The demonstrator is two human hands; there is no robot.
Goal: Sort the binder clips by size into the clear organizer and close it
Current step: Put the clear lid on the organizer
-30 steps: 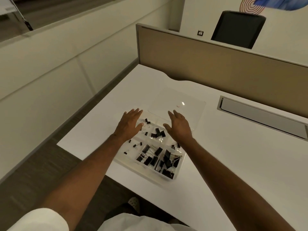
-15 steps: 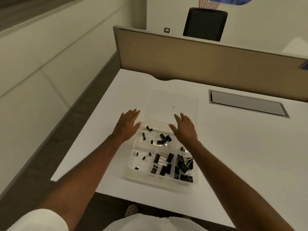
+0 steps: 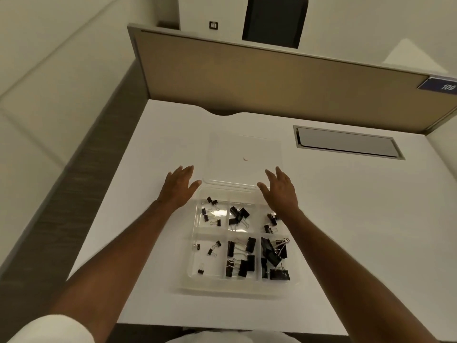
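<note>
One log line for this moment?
clips: in organizer | lid: open, flat on desk | left hand: open, far-left corner | right hand: open, far-right corner | next: likely close lid

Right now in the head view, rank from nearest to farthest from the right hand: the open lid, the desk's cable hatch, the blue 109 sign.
From the right hand:
1. Open lid, lying flat just ahead and to its left.
2. Cable hatch, farther back on the right.
3. Blue 109 sign, on the partition's far right end.
</note>
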